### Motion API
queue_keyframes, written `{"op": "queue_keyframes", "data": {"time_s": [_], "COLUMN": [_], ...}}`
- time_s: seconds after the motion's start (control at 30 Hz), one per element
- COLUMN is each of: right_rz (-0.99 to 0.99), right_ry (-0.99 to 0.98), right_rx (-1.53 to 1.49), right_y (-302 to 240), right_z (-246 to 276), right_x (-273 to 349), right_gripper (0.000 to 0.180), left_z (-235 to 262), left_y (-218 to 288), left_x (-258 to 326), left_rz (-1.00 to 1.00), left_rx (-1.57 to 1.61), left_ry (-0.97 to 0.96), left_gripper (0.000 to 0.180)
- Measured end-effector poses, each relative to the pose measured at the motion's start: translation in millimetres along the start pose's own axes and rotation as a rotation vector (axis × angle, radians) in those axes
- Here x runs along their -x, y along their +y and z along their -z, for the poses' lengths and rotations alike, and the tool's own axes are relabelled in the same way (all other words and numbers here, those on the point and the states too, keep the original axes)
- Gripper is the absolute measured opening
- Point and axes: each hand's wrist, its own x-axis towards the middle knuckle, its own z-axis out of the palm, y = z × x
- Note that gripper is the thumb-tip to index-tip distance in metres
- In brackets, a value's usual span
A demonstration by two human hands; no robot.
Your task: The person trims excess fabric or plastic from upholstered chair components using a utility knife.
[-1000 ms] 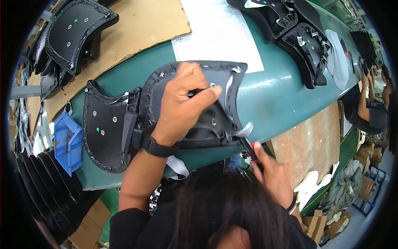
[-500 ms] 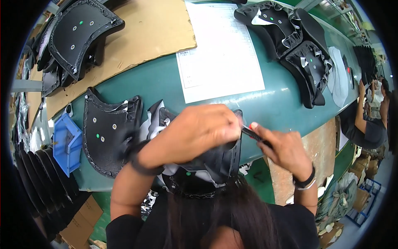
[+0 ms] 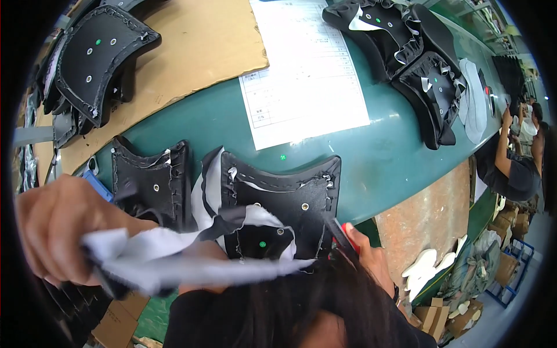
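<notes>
A black upholstered seat panel (image 3: 318, 217) lies underside up before me, its cover stapled around the edge. At the far left my left hand (image 3: 61, 229) is closed on a fabric strip (image 3: 174, 255), white on one side and black on the other. That strip is blurred and stretches across the panel's near part; whether it is still joined there I cannot tell. My right hand (image 3: 374, 261) grips a red and black utility knife (image 3: 342, 233) at the panel's right edge. Hair hides part of this hand and the panel's near edge.
Another black panel (image 3: 145, 174) lies to the left, near a mostly hidden blue bin (image 3: 97, 184). Stacked panels (image 3: 96, 58) rest on cardboard (image 3: 191, 52) beside a printed sheet (image 3: 301, 87). More covered panels (image 3: 429, 98) stand at the far right. A co-worker (image 3: 513, 168) is beyond.
My left hand has swung far left, drawing the fabric strip with it and uncovering the panel. My right hand has come nearer my body with the knife.
</notes>
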Motion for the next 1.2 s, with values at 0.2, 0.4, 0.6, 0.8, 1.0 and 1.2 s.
{"op": "queue_keyframes", "data": {"time_s": [0.2, 0.4, 0.6, 0.8, 1.0, 1.2], "right_rz": [-0.265, 0.160, 0.192, -0.062, 0.099, 0.172], "right_ry": [0.023, 0.070, 0.190, 0.059, 0.586, 0.366], "right_rx": [-0.843, -0.678, -1.054, -1.479, -1.564, -1.224], "right_y": [26, -18, -56, -64, -87, -79], "right_z": [-21, 34, 89, 44, 30, 90], "right_x": [-48, -151, -327, -486, -554, -451], "right_gripper": [0.058, 0.048, 0.038, 0.035, 0.038, 0.030], "left_z": [32, 24, 43, 11, 132, 37], "left_y": [-24, 5, 64, 4, 2, 6], "left_x": [92, 108, 51, 69, 311, 205], "left_rz": [0.896, 0.848, 0.176, 1.074, 1.453, 1.211], "left_rx": [-2.234, -1.248, -0.599, -1.249, -1.114, -1.037], "left_ry": [0.437, 1.046, 0.615, 0.036, -0.486, 0.064], "left_gripper": [0.038, 0.036, 0.049, 0.021, 0.018, 0.021]}}
